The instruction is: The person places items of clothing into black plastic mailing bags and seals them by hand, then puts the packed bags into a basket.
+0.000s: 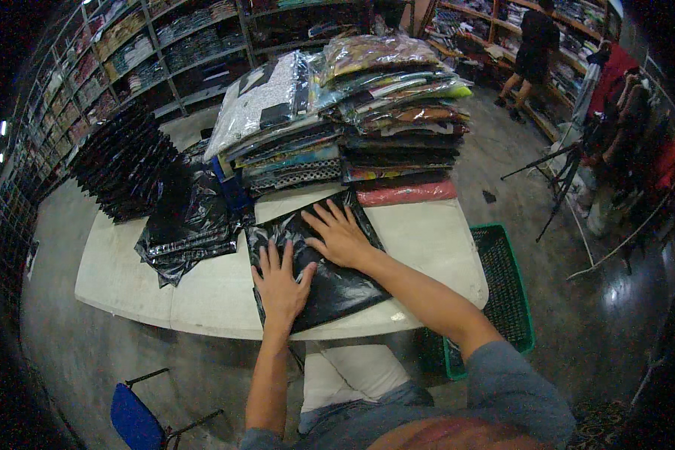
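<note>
A glossy black plastic mailing bag (343, 295) lies flat before me at the front of the white table (208, 298). My left hand (283, 284) presses on its left half with the fingers spread. Higher up and further right, my right hand (340, 236) rests palm down on the same bag, fingers apart. Neither hand grips anything. Just beyond the bag stand two piles of clear-wrapped folded garments (394, 129), with a pink one (408, 194) at the bottom right. More black plastic bags (194, 225) lie loose to the left of my hands.
A tall fanned stack of black bags (126, 163) stands at the table's left. Green plastic baskets (506, 281) sit on the floor by the right edge. A blue chair (135, 416) is at lower left. Shelves (197, 45) line the back; a person (531, 50) stands by the right ones.
</note>
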The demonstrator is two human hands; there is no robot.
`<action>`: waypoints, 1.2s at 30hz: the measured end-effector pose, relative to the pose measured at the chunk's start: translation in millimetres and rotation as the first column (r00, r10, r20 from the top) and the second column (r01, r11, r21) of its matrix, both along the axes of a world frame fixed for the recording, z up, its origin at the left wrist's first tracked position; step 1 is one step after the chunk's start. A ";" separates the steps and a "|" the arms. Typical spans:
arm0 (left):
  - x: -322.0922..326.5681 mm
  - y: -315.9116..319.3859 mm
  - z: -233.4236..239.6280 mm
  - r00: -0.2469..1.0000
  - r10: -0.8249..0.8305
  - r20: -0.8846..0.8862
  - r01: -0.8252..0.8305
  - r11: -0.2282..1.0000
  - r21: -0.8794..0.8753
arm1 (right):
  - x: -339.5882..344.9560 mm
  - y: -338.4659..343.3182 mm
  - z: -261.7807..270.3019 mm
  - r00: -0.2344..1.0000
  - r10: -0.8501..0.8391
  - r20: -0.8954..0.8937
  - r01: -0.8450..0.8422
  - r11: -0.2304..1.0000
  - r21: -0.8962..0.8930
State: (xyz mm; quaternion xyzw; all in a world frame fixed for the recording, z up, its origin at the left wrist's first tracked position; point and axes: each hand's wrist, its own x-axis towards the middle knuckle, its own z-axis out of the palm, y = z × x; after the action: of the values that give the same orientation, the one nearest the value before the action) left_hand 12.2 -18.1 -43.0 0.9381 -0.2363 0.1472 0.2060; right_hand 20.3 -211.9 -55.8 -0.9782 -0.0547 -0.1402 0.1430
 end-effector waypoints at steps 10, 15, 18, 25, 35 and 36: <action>0.7 -0.5 -4.6 0.998 0.032 -0.046 -0.025 0.989 0.145 | 2.6 -2.4 -1.8 0.998 -0.057 -0.008 0.057 0.997 -0.054; -0.4 0.0 -0.6 0.996 0.027 -0.082 -0.013 0.986 0.169 | 1.1 -3.2 4.7 0.997 -0.057 -0.059 0.057 0.998 -0.001; -0.5 0.2 -1.1 0.998 0.033 -0.052 -0.028 0.995 0.097 | 1.7 -3.1 4.6 0.997 -0.051 -0.062 0.052 0.999 0.014; -1.4 -3.2 5.7 0.991 0.023 -0.135 -0.036 0.995 -0.098 | 2.6 -4.4 -0.1 0.997 -0.061 -0.041 0.062 0.998 0.009; 1.5 -2.0 -2.4 0.992 0.060 -0.111 -0.043 0.988 0.147 | 1.7 0.0 4.3 0.993 -0.072 0.091 0.070 0.997 0.024; 0.4 -2.6 -0.3 0.992 0.059 -0.112 -0.042 0.989 0.143 | 0.7 0.5 8.0 0.987 -0.076 0.138 0.078 0.997 -0.007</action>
State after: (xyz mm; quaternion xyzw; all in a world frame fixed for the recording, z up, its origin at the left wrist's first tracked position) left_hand 12.6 -20.7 -43.3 0.9629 -0.2098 0.0807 0.1490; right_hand 21.0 -211.4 -47.8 -0.9684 -0.0275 -0.2126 0.1275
